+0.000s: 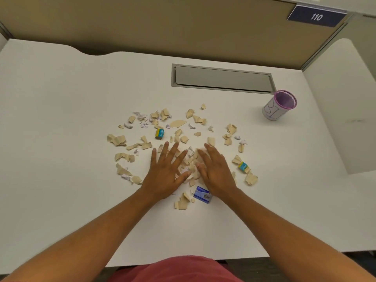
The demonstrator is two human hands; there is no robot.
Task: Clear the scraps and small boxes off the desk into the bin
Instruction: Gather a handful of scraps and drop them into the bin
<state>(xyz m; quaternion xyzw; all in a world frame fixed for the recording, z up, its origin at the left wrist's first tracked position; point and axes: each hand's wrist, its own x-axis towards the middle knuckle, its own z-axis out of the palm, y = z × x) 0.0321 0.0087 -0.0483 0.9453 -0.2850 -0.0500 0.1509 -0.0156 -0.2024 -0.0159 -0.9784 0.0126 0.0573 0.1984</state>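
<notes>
Several torn beige and white paper scraps [120, 140] lie scattered across the middle of the white desk [61, 119]. My left hand [165, 173] and my right hand [215, 169] rest flat on the desk, fingers spread, on either side of a small heap of scraps [190, 161]. Neither hand holds anything. A blue-and-yellow small box [159, 133] sits beyond my left hand. A second one [243, 167] lies to the right of my right hand. A pale blue box [203, 194] lies by my right wrist. The bin, a small purple-rimmed cup [279, 105], stands at the far right.
A grey recessed cable hatch [222, 78] is set into the desk behind the scraps. A tan partition wall [142, 25] with a sign reading 110 [316, 16] runs along the back. The desk's front edge is near my body.
</notes>
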